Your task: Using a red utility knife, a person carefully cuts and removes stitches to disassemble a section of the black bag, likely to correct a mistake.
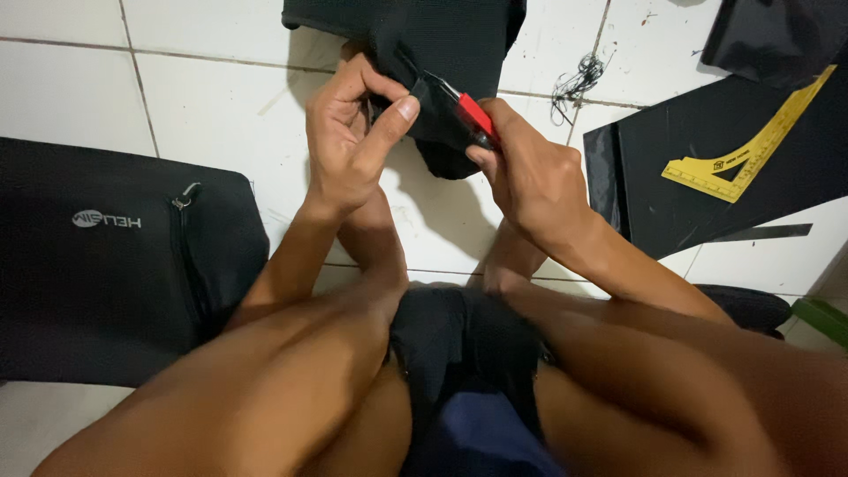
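Floor: I see white tiles point(221, 106) with grey grout lines under everything.
Bag: a black zipped bag point(106, 265) lies flat at my left, its metal zip pull point(183, 196) near the top edge.
Thread: a small tangle of dark thread point(579, 81) sits on a tile, just beside a grout line.
Sheet: a black sheet point(707, 159) is spread at my right, one corner folded over.
Ruler: a yellow curved ruler point(751, 146) rests on that sheet, tilted.
Cloth: a further dark cloth point(777, 35) fills the top right corner.
Edge: something green point(826, 318) shows at the right border; I cannot tell what.
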